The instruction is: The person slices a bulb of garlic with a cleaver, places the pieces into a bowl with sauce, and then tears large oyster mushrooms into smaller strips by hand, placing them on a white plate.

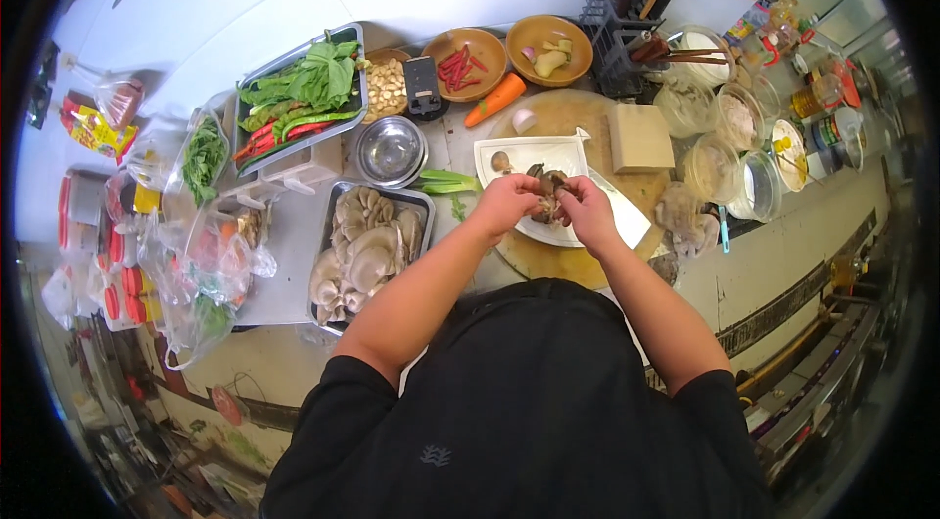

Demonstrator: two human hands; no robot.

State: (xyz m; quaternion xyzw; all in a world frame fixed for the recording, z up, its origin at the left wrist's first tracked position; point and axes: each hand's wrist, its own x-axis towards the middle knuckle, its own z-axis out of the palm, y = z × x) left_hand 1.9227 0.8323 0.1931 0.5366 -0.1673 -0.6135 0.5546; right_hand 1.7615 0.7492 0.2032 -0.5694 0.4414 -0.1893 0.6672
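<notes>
Both hands meet over a white dish [495, 149] that rests on a round wooden chopping board [580, 105]. My left hand [507, 205] and my right hand [590, 213] each pinch a brown mushroom [549, 185] with thumb and fingers; whether it is one piece or several I cannot tell. A small round brown mushroom [500, 161] lies in the dish, to the left of the held one. Under the dish's right side shows a white sheet-like thing [624, 218]. A cardboard-coloured box [642, 139] stands on the board at the upper right, and a piece of peeled garlic or onion [523, 121] lies above the dish.
A metal tray of oyster mushrooms [371, 254] and steel bowls [391, 152] stand left. Behind are a carrot [496, 100], a plate of red chillies [464, 64], a plate of ginger [549, 53] and a tray of green vegetables [316, 82]. A knife rack [617, 34] and seasoning tubs [711, 166] stand right.
</notes>
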